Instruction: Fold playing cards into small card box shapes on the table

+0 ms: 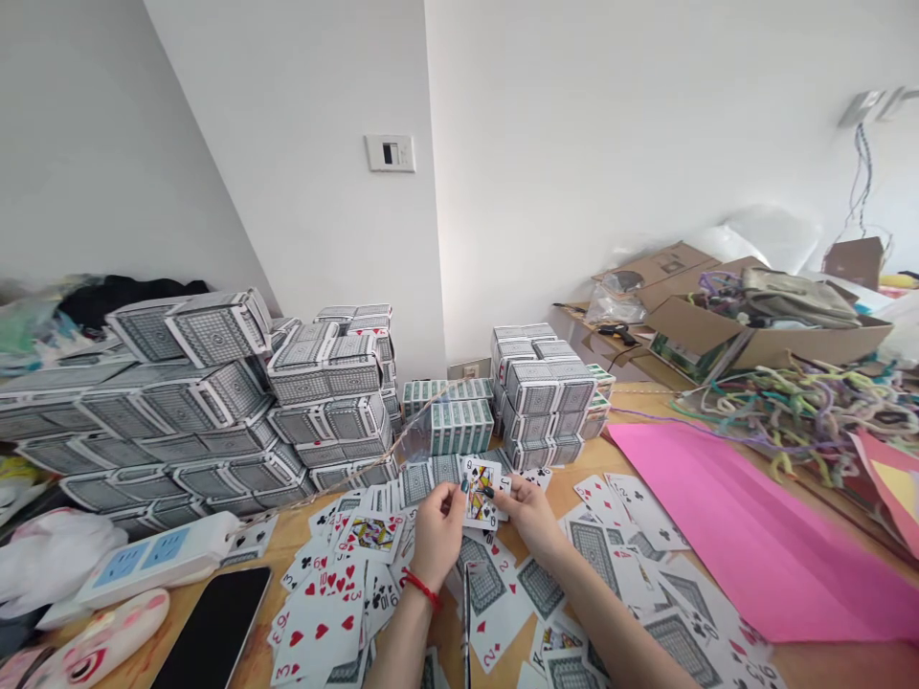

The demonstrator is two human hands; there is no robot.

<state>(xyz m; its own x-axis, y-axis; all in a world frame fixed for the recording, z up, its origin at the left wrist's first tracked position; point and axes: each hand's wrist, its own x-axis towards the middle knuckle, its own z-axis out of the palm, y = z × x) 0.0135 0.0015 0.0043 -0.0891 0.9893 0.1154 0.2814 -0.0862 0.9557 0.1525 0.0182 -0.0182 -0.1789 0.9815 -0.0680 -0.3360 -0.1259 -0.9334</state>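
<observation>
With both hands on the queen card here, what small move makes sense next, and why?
Probably nudging the queen card into line with the card marked J: the left hand and the right hand both have a thumb on the queen, while the J corner sticks out beside it, so their edges do not match.

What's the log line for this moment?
left hand: holding queen card; right hand: on same card; nearby: loose cards, pink sheet
</observation>
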